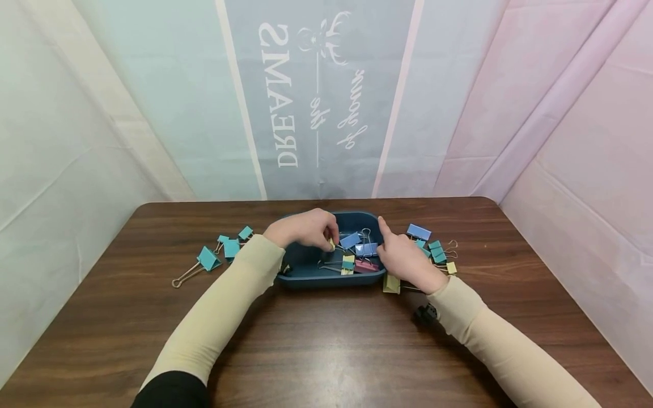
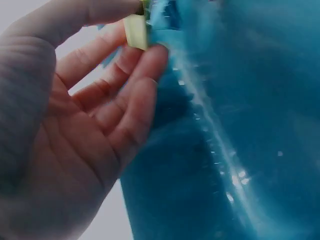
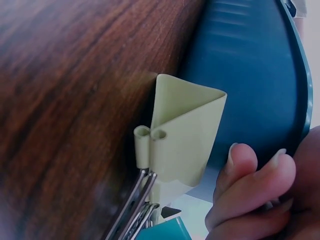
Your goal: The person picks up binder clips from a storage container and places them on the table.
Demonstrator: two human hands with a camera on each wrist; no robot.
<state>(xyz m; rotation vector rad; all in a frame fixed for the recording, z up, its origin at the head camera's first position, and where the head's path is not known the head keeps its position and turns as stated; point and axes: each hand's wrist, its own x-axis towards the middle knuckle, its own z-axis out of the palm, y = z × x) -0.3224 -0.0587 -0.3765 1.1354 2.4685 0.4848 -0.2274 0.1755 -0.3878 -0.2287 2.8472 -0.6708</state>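
Observation:
A dark blue plastic bin (image 1: 316,280) stands near the middle of the table, with several binder clips inside it. Over the bin my left hand (image 1: 308,226) pinches a small yellow binder clip (image 2: 136,31) between thumb and fingertips. My right hand (image 1: 405,258) holds the bin's right end, its index finger stretched along the rim and other fingers bent by the outer wall. Inside lie blue clips (image 1: 366,250), a pink clip (image 1: 365,266) and a yellow-and-teal pair (image 1: 348,264). Just below my right hand, a large yellow binder clip (image 3: 187,135) stands against the bin's outside.
Several teal binder clips (image 1: 208,258) lie left of the bin on the wooden table (image 1: 326,345). To the right sit a blue clip (image 1: 418,232), teal clips (image 1: 437,251) and a small yellow clip (image 1: 451,268). A printed cloth (image 1: 321,175) hangs behind the table.

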